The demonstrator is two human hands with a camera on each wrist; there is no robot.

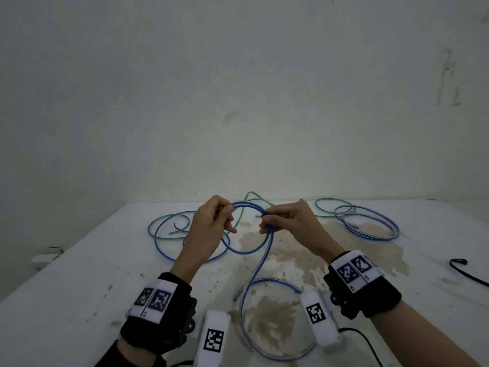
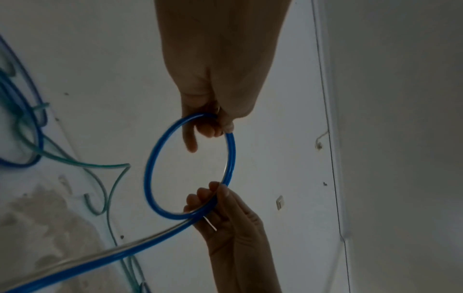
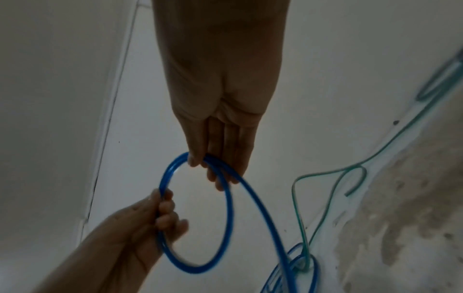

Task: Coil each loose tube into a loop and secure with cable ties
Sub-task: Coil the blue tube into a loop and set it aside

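- Head view: left hand [image 1: 211, 221] and right hand [image 1: 288, 221] raised side by side above the white desk [image 1: 79, 287], each grip closed around one side of a small loop in the blue tube [image 1: 248, 207].
- Loop held clear of the desk between the two hands; tail of the same tube dropping from the right hand's grip and running down into a wide curl on the desk near the wrists.
- More loose blue tubing [image 1: 169, 234] and a green tube [image 1: 158, 223] sprawled on the desk behind the left hand; a further pile of blue and green coils [image 1: 367, 221] far right, well apart from the hands.
- Brown stained patch [image 1: 291, 250] on the desk under the hands; a black cable [image 1: 463, 271] at the right edge; marker-tagged bands on both wrists.
- Left wrist view: left hand [image 2: 213, 99] pinching the top of the loop [image 2: 150, 168] — thumb and curled fingers wrapped on the tube, one finger poking into the ring.
- Right hand [image 2: 230, 222] gripping the loop's lower side where the tail crosses; green tube [image 2: 110, 178] lying on the desk beyond.
- Right wrist view: right hand [image 3: 220, 138] with fingers hooked over the top of the loop [image 3: 228, 218], doubled strands passing under the fingertips.
- Left hand [image 3: 140, 228] clasping the loop's opposite side, fingers curled round it — tail falling away toward the coils on the desk.
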